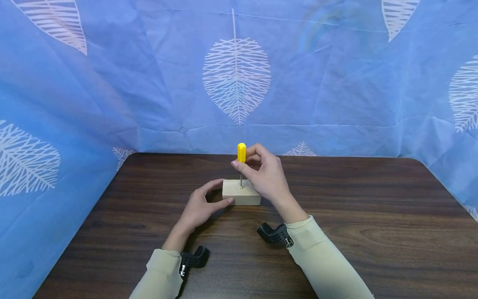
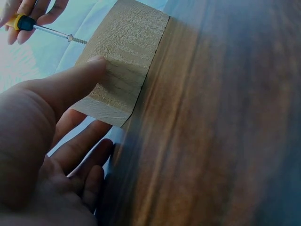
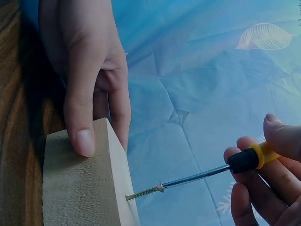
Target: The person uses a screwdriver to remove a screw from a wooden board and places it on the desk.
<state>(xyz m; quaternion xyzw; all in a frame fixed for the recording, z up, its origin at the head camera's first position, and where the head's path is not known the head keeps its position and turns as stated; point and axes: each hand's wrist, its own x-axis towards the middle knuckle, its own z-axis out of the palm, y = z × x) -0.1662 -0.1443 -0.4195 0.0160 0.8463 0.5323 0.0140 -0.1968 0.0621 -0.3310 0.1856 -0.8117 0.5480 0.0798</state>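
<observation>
A pale wooden block (image 1: 239, 200) lies on the dark table. My left hand (image 1: 201, 207) grips its left end, thumb on the near side and fingers round the back. A brass-coloured screw (image 3: 143, 193) stands upright in the block's top face, most of its thread showing. The screwdriver (image 1: 241, 153) has a yellow handle with a black collar, and its tip meets the screw head. My right hand (image 1: 267, 174) holds the handle between thumb and fingers. In the left wrist view the steel shaft (image 2: 51, 31) lines up with the screw.
The wood-grain table (image 1: 354, 216) reaches back to a blue cloth (image 1: 157, 83) printed with white leaves. Black wrist-worn devices (image 1: 274, 234) sit at both cuffs, close over the table.
</observation>
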